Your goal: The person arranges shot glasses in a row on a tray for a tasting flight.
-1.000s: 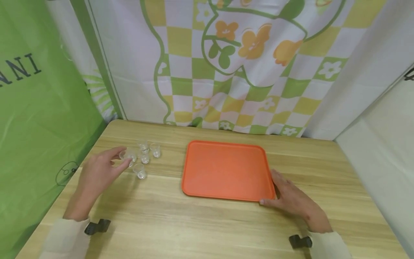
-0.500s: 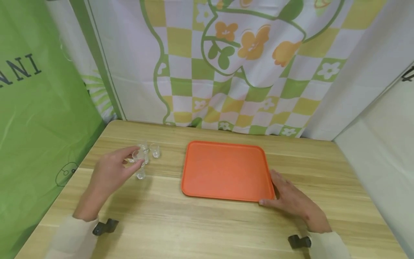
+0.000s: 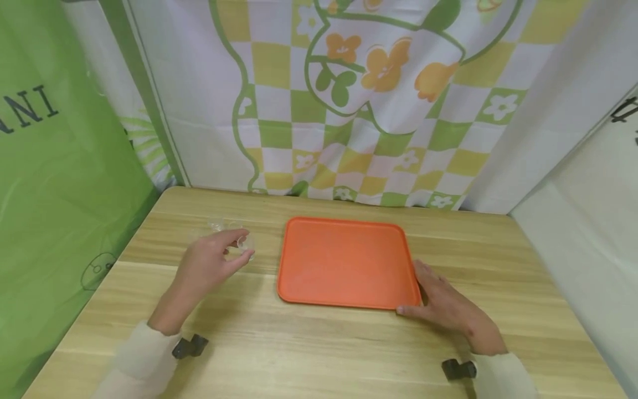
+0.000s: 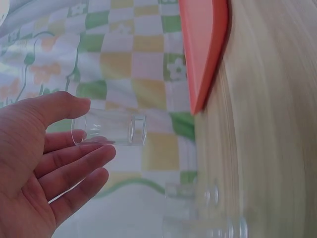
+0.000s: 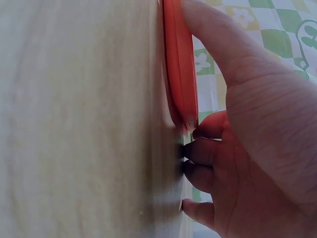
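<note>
My left hand [image 3: 209, 257] pinches a small clear shot glass [image 4: 119, 129] between thumb and fingers, above the table and left of the tray. In the left wrist view the glass lies sideways across the picture, its thick base pointing away from the palm. Beyond the hand stand more shot glasses [image 3: 216, 224], partly hidden by it; two of them show at the bottom of the left wrist view. An orange-red rectangular tray [image 3: 349, 263] lies flat on the table. My right hand [image 3: 446, 302] rests at its near right corner, thumb along the front edge, fingers against the right side.
The wooden table [image 3: 309, 349] carries the tray and the glasses. A checkered, flower-print curtain [image 3: 359, 122] hangs behind its back edge. Green fabric [image 3: 65, 183] borders the left side, and a pale panel [image 3: 588, 221] borders the right.
My left hand has moved right with the shot glass, from the left side of the group of glasses to its tray side. My right hand stays at the tray corner.
</note>
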A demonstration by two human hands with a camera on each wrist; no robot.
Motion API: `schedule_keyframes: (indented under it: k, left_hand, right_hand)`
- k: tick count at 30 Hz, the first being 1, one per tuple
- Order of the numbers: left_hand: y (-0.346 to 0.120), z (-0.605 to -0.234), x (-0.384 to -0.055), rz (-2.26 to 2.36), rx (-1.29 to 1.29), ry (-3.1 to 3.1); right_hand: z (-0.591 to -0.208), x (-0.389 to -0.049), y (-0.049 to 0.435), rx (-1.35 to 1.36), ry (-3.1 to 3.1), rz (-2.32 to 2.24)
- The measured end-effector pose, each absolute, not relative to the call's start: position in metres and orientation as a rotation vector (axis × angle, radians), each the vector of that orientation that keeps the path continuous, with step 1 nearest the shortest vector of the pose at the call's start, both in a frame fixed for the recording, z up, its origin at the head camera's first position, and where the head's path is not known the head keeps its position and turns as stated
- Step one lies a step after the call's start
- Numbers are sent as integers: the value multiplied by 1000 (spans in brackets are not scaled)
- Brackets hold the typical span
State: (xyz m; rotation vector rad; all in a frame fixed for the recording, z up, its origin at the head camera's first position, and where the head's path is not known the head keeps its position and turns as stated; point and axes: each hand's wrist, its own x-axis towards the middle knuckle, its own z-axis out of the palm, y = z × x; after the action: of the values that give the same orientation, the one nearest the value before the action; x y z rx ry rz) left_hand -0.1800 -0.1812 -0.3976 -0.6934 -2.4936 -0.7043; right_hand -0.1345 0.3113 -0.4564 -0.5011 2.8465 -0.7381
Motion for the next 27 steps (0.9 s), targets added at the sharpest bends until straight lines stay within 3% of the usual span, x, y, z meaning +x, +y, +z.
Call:
schedule_keyframes:
  k: [27]
  left_hand:
    - [-75,-416,-204,-901,-952,-2554]
  right_hand:
    - [-453,-133,302,-440,2821,-662]
